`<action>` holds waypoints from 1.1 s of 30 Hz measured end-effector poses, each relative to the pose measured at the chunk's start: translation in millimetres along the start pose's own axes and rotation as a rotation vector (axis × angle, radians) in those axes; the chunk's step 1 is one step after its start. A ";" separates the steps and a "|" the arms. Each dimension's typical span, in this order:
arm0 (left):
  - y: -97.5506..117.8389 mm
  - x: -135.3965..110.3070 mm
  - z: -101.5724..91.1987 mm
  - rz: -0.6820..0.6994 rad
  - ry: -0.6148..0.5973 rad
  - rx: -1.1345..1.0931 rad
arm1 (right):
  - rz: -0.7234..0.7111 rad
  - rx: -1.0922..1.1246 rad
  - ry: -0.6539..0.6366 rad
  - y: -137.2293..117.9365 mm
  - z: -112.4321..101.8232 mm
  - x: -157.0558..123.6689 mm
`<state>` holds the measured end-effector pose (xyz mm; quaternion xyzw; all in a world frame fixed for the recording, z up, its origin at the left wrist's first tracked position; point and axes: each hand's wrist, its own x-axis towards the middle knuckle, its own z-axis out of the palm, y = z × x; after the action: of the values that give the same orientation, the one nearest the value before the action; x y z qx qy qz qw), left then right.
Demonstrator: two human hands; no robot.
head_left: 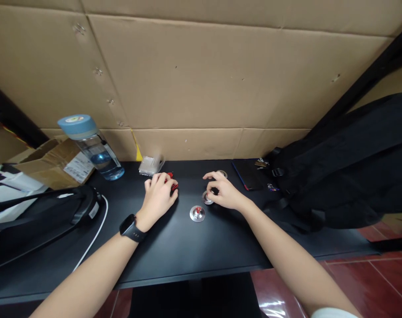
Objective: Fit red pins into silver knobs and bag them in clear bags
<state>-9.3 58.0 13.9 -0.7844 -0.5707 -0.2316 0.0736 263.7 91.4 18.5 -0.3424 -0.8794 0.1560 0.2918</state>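
Observation:
My left hand (158, 196), with a black watch (133, 228) on its wrist, rests over several small red pieces (173, 187). Its fingers are curved and apart, and they partly hide the pieces. Over a small round metal dish (206, 199) is my right hand (225, 191), with thumb and index finger meeting in a pinch; what lies between the tips is too small to make out. A second metal dish (197, 213), holding a red piece at its middle, lies between the hands, closer to me. Behind the right fingers a third metal dish (222, 173) is partly hidden.
At the back left stand a water bottle (98, 148) with a blue lid and an open cardboard box (63, 163). A clear plastic case (150, 165) lies near the cardboard wall (201, 79). On the right are a dark phone (249, 174), keys (261, 163) and a black backpack (350, 163).

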 end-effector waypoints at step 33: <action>4.4 -0.7 7.4 -0.021 -0.002 -0.111 | 0.463 -0.260 0.209 67.9 -4.5 -5.0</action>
<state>-3.3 58.7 7.8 -0.7816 -0.5651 -0.2628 0.0268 304.2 136.9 -12.2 -0.5830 -0.7555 0.0683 0.2910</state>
